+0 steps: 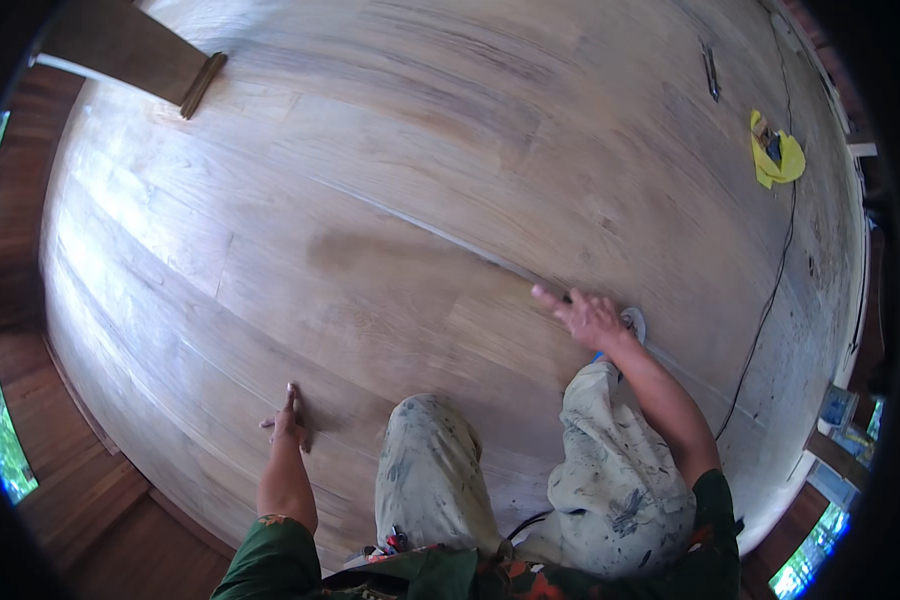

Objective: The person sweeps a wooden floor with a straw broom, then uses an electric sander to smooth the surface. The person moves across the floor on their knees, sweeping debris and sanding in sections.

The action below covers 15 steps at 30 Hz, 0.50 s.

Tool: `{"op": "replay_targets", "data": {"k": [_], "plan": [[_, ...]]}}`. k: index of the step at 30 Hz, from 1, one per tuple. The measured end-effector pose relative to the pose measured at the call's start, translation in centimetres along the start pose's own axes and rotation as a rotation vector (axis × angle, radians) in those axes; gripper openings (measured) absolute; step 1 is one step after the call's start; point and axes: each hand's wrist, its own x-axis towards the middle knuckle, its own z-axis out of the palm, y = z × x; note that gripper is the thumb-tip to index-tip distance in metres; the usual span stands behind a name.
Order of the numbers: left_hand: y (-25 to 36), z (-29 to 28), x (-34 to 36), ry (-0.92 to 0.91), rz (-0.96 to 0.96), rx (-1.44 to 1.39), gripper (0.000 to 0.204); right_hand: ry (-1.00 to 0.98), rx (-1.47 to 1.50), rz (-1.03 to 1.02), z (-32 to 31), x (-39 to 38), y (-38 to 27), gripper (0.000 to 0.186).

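My right hand (592, 320) is low over the wooden floor (450, 140), in front of my right knee. Its fingers are bent, with one finger or thumb reaching forward to the left. A small dark piece shows at the fingers, too little to name. Close by runs a pale straight line (430, 228) along a board seam. My left hand (287, 425) rests on the boards to the left of my knees, one finger stretched forward and others spread; it holds nothing visible. A pale rounded thing (634, 322) shows beside my right wrist, partly hidden.
A post (130, 55) with a wooden foot stands at the far left. At the far right lie a yellow cloth or bag (778, 150) with dark things in it and a slim dark tool (710, 72). A black cable (770, 300) runs along the right side.
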Motion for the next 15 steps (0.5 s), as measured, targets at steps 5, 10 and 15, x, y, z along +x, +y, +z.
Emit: {"op": "replay_targets", "data": {"k": [5,10,15], "plan": [[-1.4,-1.1,1.3,-0.137,-0.021,-0.039,0.165,0.279,0.357,1.115,-2.5,-2.2,14.3,0.067],[-1.8,-2.0,2.7,-0.428,-0.01,-0.048,0.152,0.713,0.446,0.85,-4.8,-0.7,10.3,0.068],[-1.8,-1.9,4.0,-0.53,-0.029,-0.114,0.135,0.087,0.278,-0.051,-2.2,1.6,-2.7,0.068]]}}
